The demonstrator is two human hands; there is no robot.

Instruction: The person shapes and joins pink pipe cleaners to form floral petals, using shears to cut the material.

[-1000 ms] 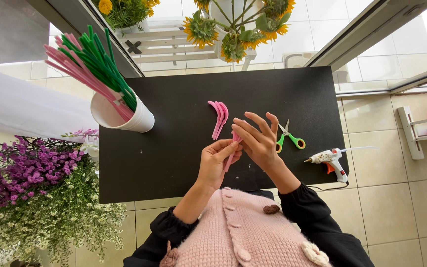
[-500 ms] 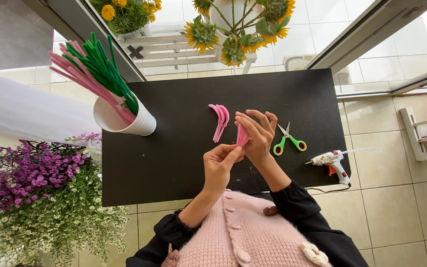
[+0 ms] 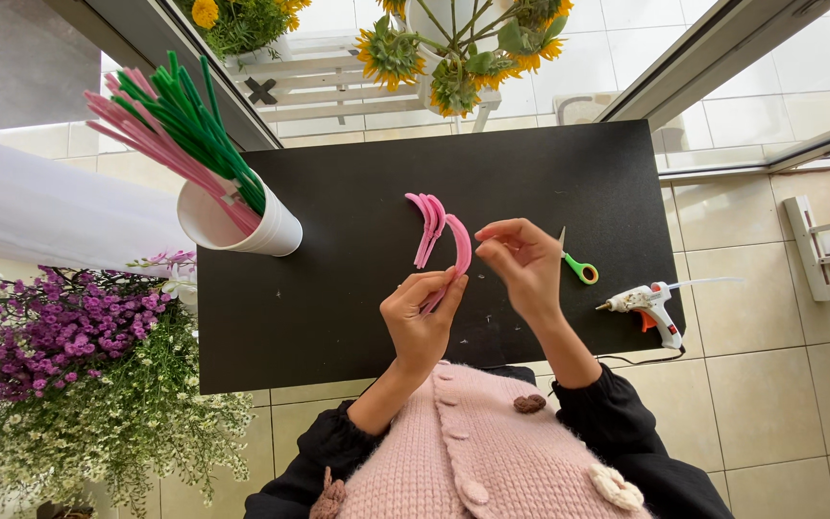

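My left hand [image 3: 422,317] pinches the lower end of a bent pink pipe cleaner [image 3: 459,252] above the black table [image 3: 338,288]. My right hand [image 3: 523,264] has its fingers curled beside the upper bend of that pipe cleaner, fingertips close to it; whether they touch it I cannot tell. A small pile of folded pink pipe cleaners [image 3: 427,223] lies on the table just beyond the hands.
A white cup [image 3: 232,226] holding several pink and green pipe cleaners stands at the table's left. Green-handled scissors [image 3: 576,264] and a white glue gun [image 3: 647,306] lie at the right. Purple and white flowers [image 3: 60,356] are at the left, sunflowers [image 3: 434,53] beyond the table.
The pink pipe cleaner has been bent into an upright curve. My right hand's fingers went from spread to curled at its top, and my left hand shifted slightly up.
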